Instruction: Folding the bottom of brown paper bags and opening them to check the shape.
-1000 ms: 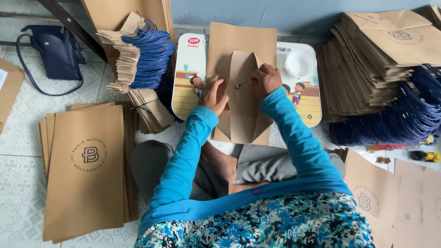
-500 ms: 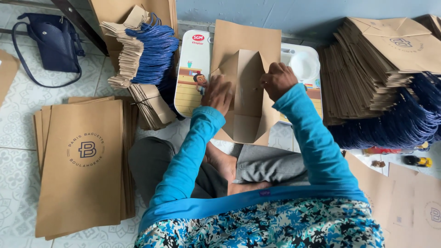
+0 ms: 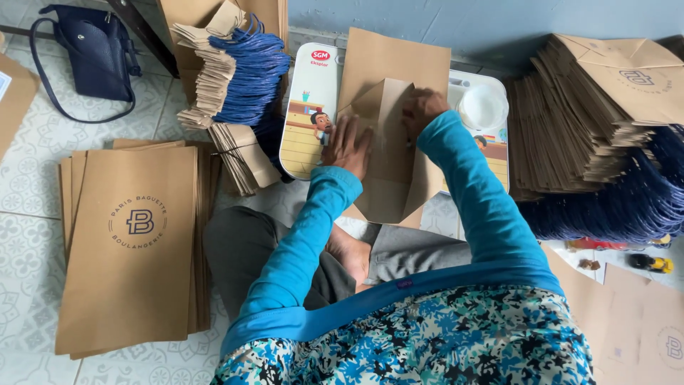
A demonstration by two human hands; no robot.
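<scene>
I see my left hand (image 3: 349, 146) pressing flat on the brown paper bag (image 3: 390, 142), my right hand (image 3: 422, 110) pinching its folded flap; the bag lies on a tray (image 3: 308, 114) before me.

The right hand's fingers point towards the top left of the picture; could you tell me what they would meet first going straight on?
Probably the upper flap of the brown paper bag under the right hand, then the blue wall.

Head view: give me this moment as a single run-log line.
left hand: flat on brown paper bag | right hand: pressing bag's folded flap | bag: lying on small printed table | flat bag stack: floor, person's left
</scene>
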